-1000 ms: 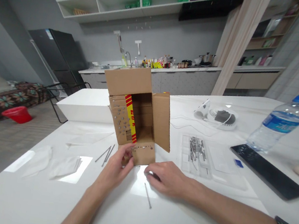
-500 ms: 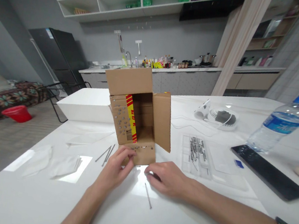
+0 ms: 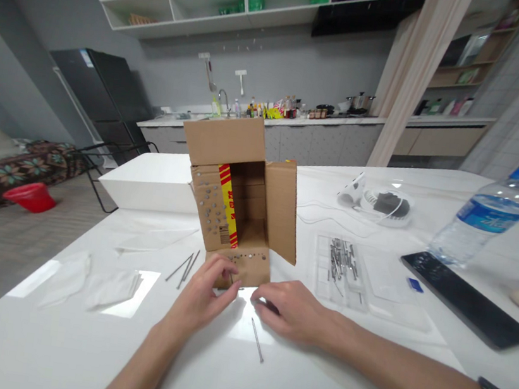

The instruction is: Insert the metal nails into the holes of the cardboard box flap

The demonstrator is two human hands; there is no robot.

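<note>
I see my left hand (image 3: pixel 205 296) with its grip pinched at the lower front flap of the cardboard box (image 3: pixel 239 204), which stands open near the middle of the white worktop (image 3: pixel 53 346). My right hand (image 3: pixel 292 307) rests fingers-down just beside it; whether its grip pinches anything I cannot tell. A loose nail (image 3: pixel 257 340) lies between my hands.

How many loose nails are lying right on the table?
3: one nail lies in front of the right hand, and a pair of nails lies left of the cardboard box. The hands may hide more.
</note>
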